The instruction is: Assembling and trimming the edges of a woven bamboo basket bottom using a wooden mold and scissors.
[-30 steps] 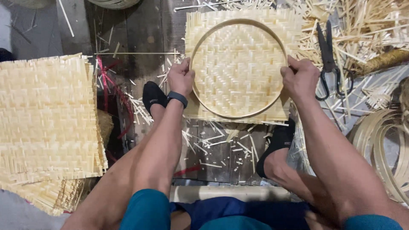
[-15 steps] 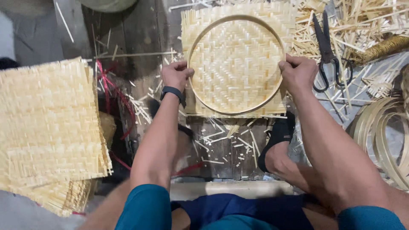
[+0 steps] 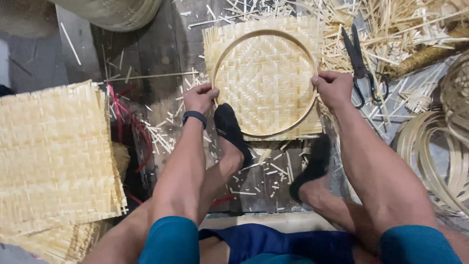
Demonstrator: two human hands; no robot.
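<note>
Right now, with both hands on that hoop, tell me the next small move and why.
Probably press the hoop down evenly. The left hand and right hand grip opposite sides, it lies on the mat, and a foot touches its near edge, so it looks roughly centred.

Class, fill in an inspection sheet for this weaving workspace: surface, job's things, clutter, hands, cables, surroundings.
Surface: dark wooden floor, worn.
Job's things: round hoop lying on a square woven mat; one socked foot rests on the hoop's near rim.
Clutter: bamboo offcuts; scissors right of the mat.
Hands: left hand and right hand grip the hoop's sides.
Cables: nothing seen.
Surroundings: stacked woven mats left; coiled strips right.
</note>
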